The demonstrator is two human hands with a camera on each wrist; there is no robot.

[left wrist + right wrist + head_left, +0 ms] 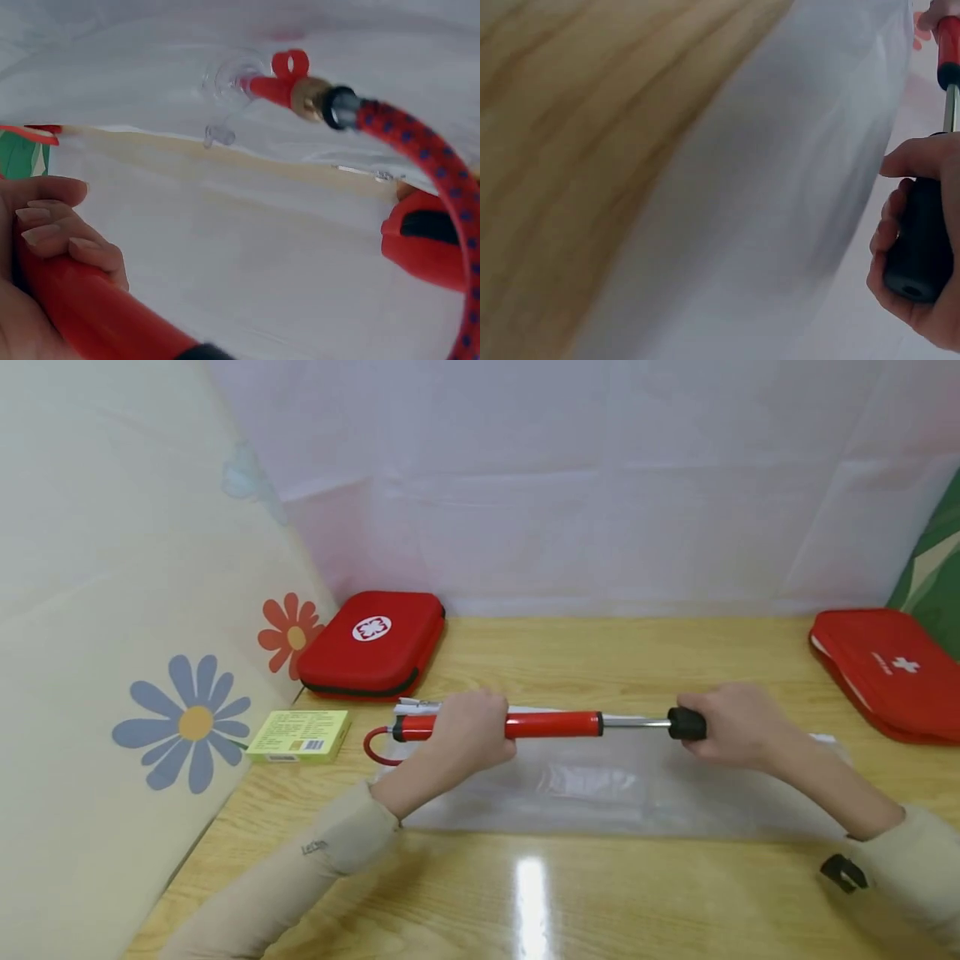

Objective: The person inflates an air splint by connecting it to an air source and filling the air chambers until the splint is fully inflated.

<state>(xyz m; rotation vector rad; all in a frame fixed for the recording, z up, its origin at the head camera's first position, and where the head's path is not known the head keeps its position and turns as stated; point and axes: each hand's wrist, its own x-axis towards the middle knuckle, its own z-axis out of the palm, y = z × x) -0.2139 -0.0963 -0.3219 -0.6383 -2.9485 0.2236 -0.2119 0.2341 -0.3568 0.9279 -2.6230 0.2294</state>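
Observation:
A red hand pump (pixel 555 724) is held level across the head view, its metal rod (pixel 637 722) partly drawn out. My left hand (pixel 472 727) grips the red barrel, fingers wrapped round it in the left wrist view. The right hand (pixel 727 727) grips the black handle (pixel 921 244) at the rod's end. From the barrel's left end comes a red hose with blue dots (pixel 412 135). Its brass fitting and red nozzle (pixel 271 91) meet a clear valve (pixel 229 79) on a translucent plastic bag (pixel 592 793), which lies on the table below the pump.
At the back left sits a red hard first-aid case (pixel 367 647), with a yellow-green box (pixel 300 735) in front of it. A red first-aid pouch (pixel 885 672) lies at the right. The wooden table (pixel 450 893) meets a flower-patterned wall covering (pixel 82 610) on the left.

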